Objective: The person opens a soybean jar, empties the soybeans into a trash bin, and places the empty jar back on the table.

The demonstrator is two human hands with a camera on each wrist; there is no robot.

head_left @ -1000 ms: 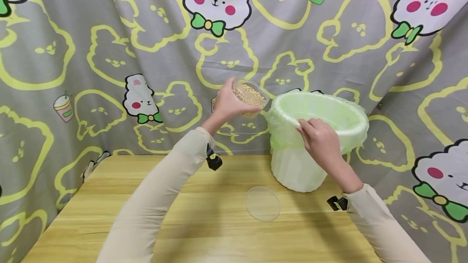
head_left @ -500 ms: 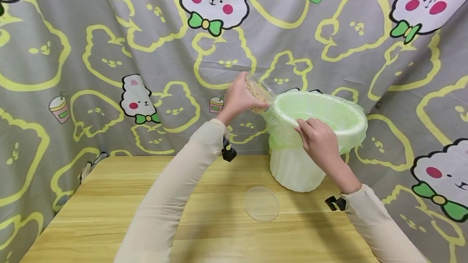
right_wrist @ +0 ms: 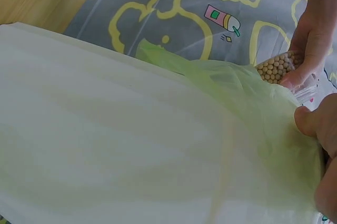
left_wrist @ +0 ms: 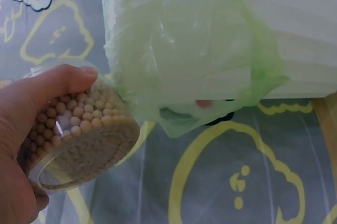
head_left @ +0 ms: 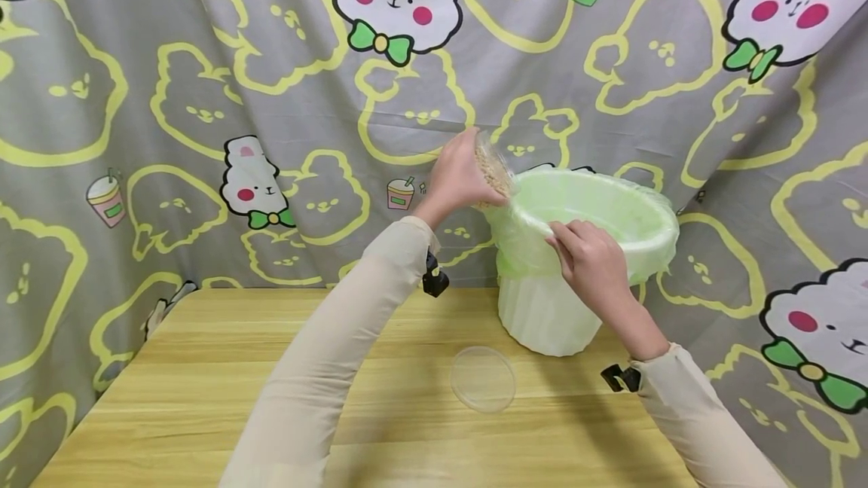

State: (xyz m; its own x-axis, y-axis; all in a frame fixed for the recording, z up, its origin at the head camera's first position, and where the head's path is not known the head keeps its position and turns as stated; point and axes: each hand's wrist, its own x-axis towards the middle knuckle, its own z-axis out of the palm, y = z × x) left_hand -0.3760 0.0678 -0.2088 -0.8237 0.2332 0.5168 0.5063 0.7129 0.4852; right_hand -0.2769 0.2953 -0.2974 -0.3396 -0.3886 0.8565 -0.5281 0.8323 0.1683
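My left hand (head_left: 456, 178) grips a round clear plastic tub (left_wrist: 87, 153) of beige round beans (left_wrist: 95, 110) that look like soybeans. The tub tilts to the right, its mouth close to the left rim of a white waste bin (head_left: 545, 316). A thin green bin liner (head_left: 525, 243) is folded over that rim. At the near side of the bin, my right hand (head_left: 593, 258) pinches the rim and liner, thumb outside in the right wrist view. In the left wrist view the tub's base faces the camera, and its mouth is hidden from there.
A clear round lid (head_left: 484, 379) lies flat on the wooden table (head_left: 380, 413), in front of the bin. Behind the table hangs a grey patterned curtain (head_left: 305, 96), close to the bin's back.
My left hand has moved right and slightly up with the tub, which now tilts more steeply and stands at the bin's rim. The right hand has kept its hold there.
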